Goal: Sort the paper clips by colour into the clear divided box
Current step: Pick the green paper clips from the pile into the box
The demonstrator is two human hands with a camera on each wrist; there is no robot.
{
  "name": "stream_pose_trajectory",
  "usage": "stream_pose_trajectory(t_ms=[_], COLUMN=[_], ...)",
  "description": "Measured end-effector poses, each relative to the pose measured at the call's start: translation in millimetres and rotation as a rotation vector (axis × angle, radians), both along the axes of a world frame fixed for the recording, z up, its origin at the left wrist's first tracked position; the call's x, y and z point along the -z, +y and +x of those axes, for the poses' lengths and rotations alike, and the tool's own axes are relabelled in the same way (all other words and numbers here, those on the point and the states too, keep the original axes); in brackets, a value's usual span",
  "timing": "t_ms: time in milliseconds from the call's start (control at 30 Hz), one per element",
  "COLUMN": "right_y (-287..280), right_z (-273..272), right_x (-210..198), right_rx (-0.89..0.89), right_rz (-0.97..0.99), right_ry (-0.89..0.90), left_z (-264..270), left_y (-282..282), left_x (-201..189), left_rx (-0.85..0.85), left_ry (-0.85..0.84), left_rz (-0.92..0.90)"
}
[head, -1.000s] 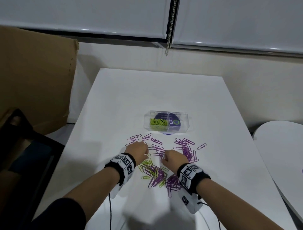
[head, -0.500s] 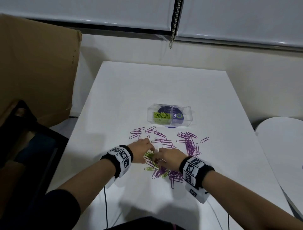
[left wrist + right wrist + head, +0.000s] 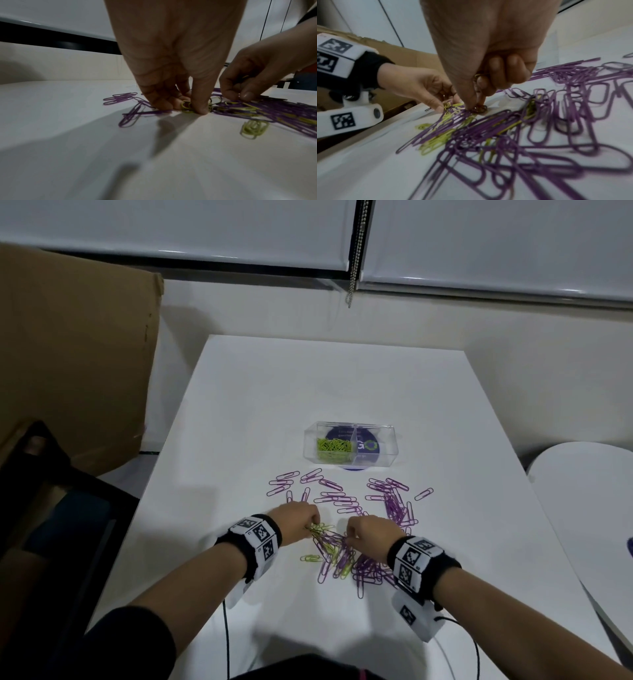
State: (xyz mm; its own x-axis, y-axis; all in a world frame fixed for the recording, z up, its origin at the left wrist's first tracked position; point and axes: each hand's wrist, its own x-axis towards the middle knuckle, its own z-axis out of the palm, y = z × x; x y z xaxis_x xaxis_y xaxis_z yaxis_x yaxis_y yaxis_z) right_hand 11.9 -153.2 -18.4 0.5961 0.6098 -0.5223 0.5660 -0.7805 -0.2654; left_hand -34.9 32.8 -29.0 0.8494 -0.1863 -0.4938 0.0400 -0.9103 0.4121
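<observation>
Box: the clear plastic divided box (image 3: 351, 448) stands on the white table (image 3: 342, 378) beyond the clips, well apart from both hands. It has two compartments. The left one holds a heap of yellow-green paper clips (image 3: 334, 447); the right one shows no clips, only a dark round label under it.
Left hand: the left hand (image 3: 297, 522) is curled down at the near-left edge of the mixed pile. In the left wrist view its fingertips (image 3: 199, 108) pinch yellow-green clips against the table. Probable reason: it gathers that colour for the left compartment.
Right hand: the right hand (image 3: 371, 531) is curled, its thumb and forefinger closed on a small bunch of clips (image 3: 479, 108) at the pile top. Their colour is unclear in shadow. More clips seem tucked under the other fingers.
Mixed pile: the tangled purple and yellow-green paper clips (image 3: 342, 556) lie between and just below the hands. The count cannot be told; purple dominates.
Loose green clip: one yellow-green clip (image 3: 311, 558) lies alone, left of the pile.
Purple spread: the scattered purple wire paper clips (image 3: 322, 491) lie between hands and box, roughly two dozen or more. A denser purple group (image 3: 394, 501) lies to the right.
Progress: judged partway; purple sorting not yet begun.
</observation>
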Motion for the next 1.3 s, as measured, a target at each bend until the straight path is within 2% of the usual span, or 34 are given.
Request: stream_pose_trajectory(t_ms=[133, 300, 400, 533, 600, 700, 767, 867, 1100, 1300], right_y=[-4, -10, -18, -22, -18, -5, 4, 10, 8, -2], right_z=[8, 29, 43, 47, 39, 18, 7, 3, 15, 35], right_x=[-1, -8, -9, -5, -6, -5, -3, 1, -4, -12], right_rx=[0.097, 0.316, 0.400, 0.478, 0.403, 0.124, 0.036, 0.048, 0.144, 0.242], right_rz=[0.048, 0.287, 0.311, 0.232, 0.182, 0.069, 0.016, 0.024, 0.113, 0.047], right_ry=[0.062, 0.197, 0.152, 0.042, 0.013, 0.075, 0.071, 0.038, 0.158, 0.021], left_z=[-1, -1, 0, 0, 0, 2, 4, 5, 5, 7], left_y=[3, 7, 8, 10, 9, 7, 6, 7, 6, 4], left_x=[0, 0, -1, 0, 0, 0, 0, 1, -4, -3], left_rx=[0.006, -0.013, -0.024, -0.033, -0.058, -0.094, -0.102, -0.103, -0.121, -0.125], left_ry=[0.008, -0.015, -0.012, -0.047, -0.066, -0.079, -0.071, -0.059, -0.067, -0.040], left_rz=[-0.026, -0.055, -0.043, -0.073, -0.104, -0.126, -0.121, -0.127, -0.155, -0.167])
